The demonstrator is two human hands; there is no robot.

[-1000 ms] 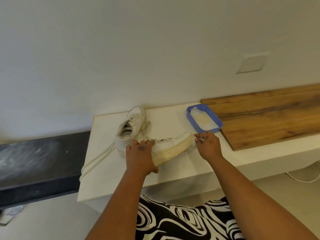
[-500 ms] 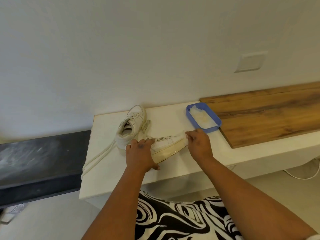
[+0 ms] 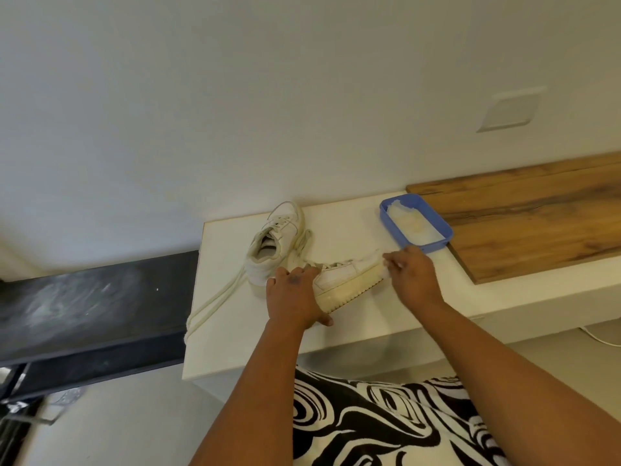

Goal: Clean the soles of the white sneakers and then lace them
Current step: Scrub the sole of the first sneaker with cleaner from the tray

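Observation:
Two white sneakers lie on the white counter (image 3: 349,233). The far sneaker (image 3: 275,240) stands upright, toe toward the wall. The near sneaker (image 3: 349,280) lies tipped on its side, its cream ridged sole edge facing me. My left hand (image 3: 295,294) grips its heel end and holds it down. My right hand (image 3: 413,274) pinches a small white wipe (image 3: 386,271) against the sole at the toe. Loose cream laces (image 3: 215,302) trail off the counter's left edge.
A blue plastic tray (image 3: 440,227) holding a white cloth sits right behind my right hand, partly on a wooden board (image 3: 531,223). A black bench (image 3: 84,297) adjoins the counter on the left. The wall stands directly behind. A white cable (image 3: 601,338) hangs at the lower right.
My right hand slid left along the sole, then back toward the toe, rubbing with the wipe. My left hand kept its hold on the heel.

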